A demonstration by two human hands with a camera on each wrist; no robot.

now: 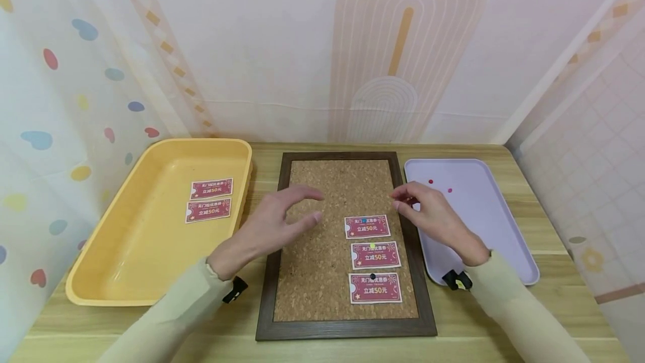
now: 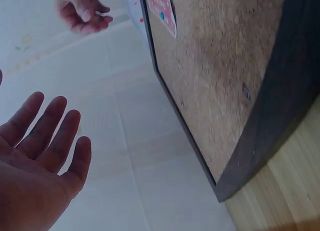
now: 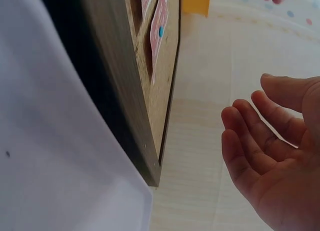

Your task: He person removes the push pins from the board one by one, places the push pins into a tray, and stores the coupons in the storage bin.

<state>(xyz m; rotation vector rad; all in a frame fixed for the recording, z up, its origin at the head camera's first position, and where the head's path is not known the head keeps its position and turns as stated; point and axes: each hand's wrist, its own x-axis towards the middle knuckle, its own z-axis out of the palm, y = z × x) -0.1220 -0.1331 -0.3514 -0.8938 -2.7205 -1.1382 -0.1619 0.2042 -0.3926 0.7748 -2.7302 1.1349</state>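
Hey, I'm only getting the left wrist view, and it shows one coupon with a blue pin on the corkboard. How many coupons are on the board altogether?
Observer: Three coupons show on the corkboard in the head view.
Operator: Any elsewhere?
Observer: Two loose coupons lie in the yellow tray.
Operator: Back on the board, what about the bottom coupon in the head view?
Observer: It has a black pin near its top edge.
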